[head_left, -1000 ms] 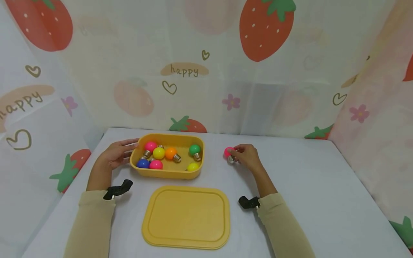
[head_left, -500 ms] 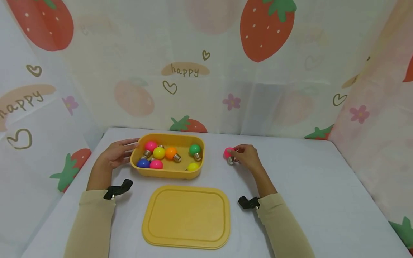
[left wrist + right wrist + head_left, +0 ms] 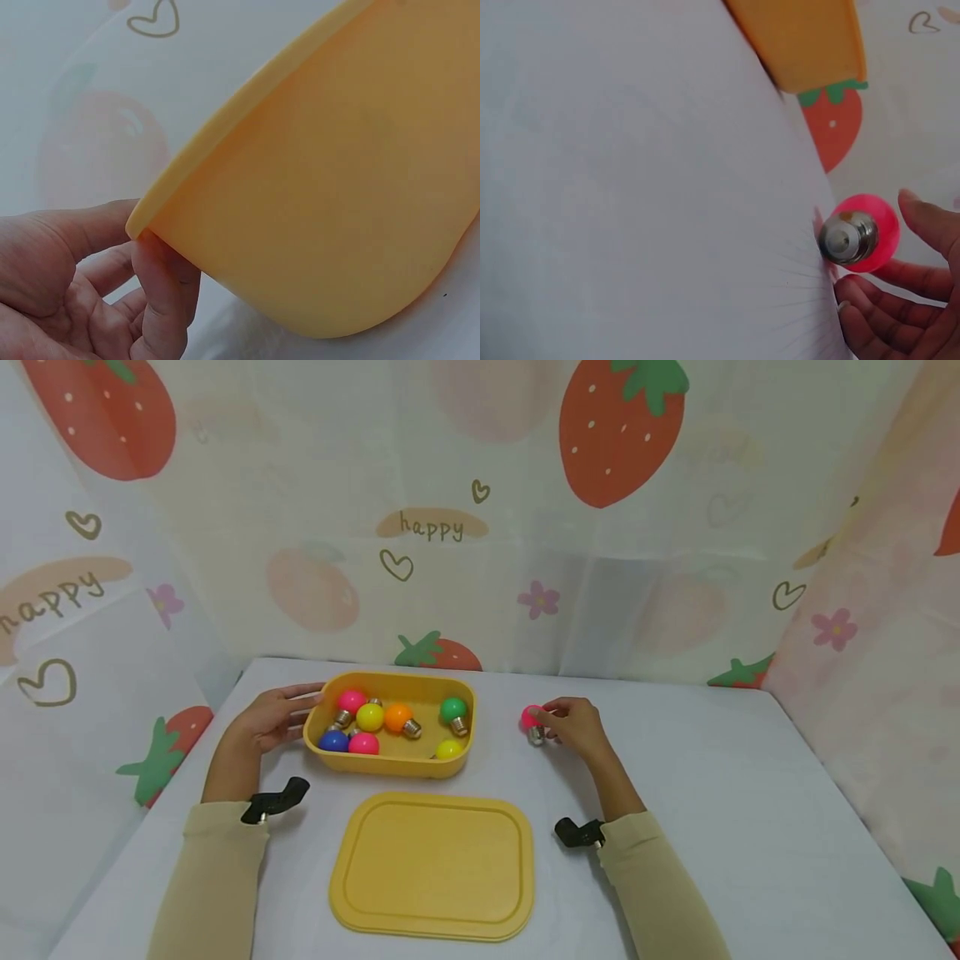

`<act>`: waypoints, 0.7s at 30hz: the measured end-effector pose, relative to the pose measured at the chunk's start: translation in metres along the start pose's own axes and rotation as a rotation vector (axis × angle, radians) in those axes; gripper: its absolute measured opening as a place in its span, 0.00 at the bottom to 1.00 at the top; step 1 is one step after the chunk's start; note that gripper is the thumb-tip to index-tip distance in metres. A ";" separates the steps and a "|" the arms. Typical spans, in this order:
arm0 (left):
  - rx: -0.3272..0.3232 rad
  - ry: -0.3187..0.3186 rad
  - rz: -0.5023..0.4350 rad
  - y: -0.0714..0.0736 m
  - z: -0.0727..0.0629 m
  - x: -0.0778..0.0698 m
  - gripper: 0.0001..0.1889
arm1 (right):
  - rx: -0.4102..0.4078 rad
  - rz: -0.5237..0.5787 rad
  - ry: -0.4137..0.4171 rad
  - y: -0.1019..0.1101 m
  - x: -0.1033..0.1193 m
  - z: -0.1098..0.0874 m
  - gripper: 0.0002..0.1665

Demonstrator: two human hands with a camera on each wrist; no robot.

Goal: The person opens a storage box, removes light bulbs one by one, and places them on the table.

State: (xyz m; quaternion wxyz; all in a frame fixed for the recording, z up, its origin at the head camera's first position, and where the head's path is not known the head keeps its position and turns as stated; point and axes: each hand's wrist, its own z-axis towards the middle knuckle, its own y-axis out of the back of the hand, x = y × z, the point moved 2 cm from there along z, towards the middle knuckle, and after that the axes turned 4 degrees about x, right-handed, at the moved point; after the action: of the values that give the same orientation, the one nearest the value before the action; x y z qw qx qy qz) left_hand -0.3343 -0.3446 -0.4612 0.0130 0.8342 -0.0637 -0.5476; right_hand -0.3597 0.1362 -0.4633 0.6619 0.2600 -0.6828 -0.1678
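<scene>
My left hand [image 3: 272,720] reaches to the left end of a yellow plastic box [image 3: 390,765], its fingers extended against the rim. In the left wrist view, fingertips lie right at the box's rim [image 3: 225,124]. Several coloured light bulbs lie in the box, among them a green bulb [image 3: 453,708], an orange bulb [image 3: 397,717] and a blue bulb [image 3: 333,741]. Right of the box, my right hand [image 3: 573,725] holds a pink light bulb [image 3: 531,717] between thumb and fingers, low at the white tabletop. Its metal screw base [image 3: 847,238] faces the right wrist camera.
A flat yellow lid [image 3: 432,867] lies on the white table [image 3: 750,827] in front of the box. Behind the table hangs a cloth backdrop [image 3: 525,468] printed with strawberries, and similar cloth stands at both sides.
The pink bulb's metal base has tipped slightly toward the table's front. Both hands and the box stay in practically the same places; the view shifts only a little.
</scene>
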 end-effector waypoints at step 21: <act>-0.007 -0.007 0.014 0.000 0.001 -0.001 0.37 | -0.029 -0.059 -0.014 0.008 0.008 -0.005 0.26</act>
State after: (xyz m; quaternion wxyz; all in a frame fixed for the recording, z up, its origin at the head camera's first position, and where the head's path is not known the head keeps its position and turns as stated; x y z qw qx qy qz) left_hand -0.3351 -0.3444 -0.4609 0.0193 0.8318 -0.0678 -0.5506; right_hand -0.3555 0.1391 -0.4520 0.6554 0.2693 -0.6770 -0.1990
